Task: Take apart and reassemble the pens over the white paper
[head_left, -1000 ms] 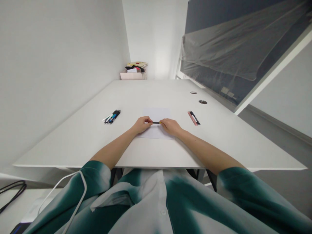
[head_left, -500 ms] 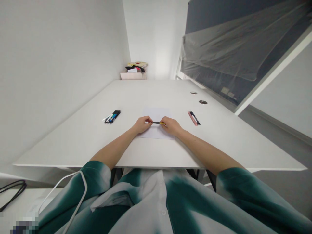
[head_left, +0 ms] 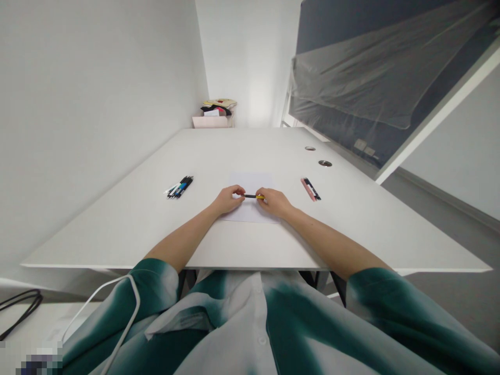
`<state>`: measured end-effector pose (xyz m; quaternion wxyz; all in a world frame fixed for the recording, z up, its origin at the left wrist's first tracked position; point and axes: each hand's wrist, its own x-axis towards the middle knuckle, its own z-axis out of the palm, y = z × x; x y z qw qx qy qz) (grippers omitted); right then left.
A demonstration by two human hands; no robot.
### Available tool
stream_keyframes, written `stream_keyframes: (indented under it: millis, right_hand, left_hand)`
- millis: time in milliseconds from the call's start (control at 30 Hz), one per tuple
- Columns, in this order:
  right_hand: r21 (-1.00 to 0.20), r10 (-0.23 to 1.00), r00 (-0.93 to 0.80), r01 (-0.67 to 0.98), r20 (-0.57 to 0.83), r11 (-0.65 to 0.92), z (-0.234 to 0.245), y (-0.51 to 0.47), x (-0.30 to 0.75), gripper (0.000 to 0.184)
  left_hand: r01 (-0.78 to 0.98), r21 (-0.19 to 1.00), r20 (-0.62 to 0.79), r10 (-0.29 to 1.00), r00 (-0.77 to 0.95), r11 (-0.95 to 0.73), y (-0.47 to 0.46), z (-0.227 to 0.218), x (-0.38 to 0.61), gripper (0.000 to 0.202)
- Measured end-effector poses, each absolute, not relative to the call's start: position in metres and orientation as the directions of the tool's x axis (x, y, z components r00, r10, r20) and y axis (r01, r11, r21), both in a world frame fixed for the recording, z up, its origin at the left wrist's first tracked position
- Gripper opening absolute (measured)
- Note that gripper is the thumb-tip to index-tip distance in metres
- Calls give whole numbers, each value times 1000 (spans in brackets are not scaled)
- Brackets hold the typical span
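Note:
A slim pen (head_left: 250,196), black along the middle and yellow at its right end, lies level between my two hands. My left hand (head_left: 229,200) pinches its left end between thumb and fingers. At the yellow end, my right hand (head_left: 272,201) is closed on it with the fingertips. Under both hands a white sheet of paper (head_left: 252,213) lies flat on the white table (head_left: 250,245). The fingers cover both ends of the pen, so its tip cannot be made out.
A bunch of pens (head_left: 180,188) lies to the left. On the right are a pink and dark slim pack (head_left: 311,189) and two round metal grommets (head_left: 325,163). A pinkish box (head_left: 211,122) with cloth items stands beyond the far edge. A white cable (head_left: 135,297) crosses my left sleeve.
Almost nothing has moved. My right fingers have shifted very slightly on the yellow end, while the left hand keeps its hold.

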<state>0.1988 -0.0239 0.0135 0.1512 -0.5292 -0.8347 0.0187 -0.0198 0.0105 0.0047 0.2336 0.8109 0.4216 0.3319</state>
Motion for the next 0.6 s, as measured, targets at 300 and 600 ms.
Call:
stream_keyframes:
  millis: [300, 600]
  right_hand:
    - [-186, 903, -370, 893, 219, 411, 16, -23, 199, 24]
    - [-164, 870, -419, 869, 261, 467, 18, -24, 200, 23]
  left_hand:
    - [634, 571, 282, 850, 445, -521, 13, 5, -21, 28]
    - [626, 574, 294, 846, 444, -528, 11, 7, -22, 21]
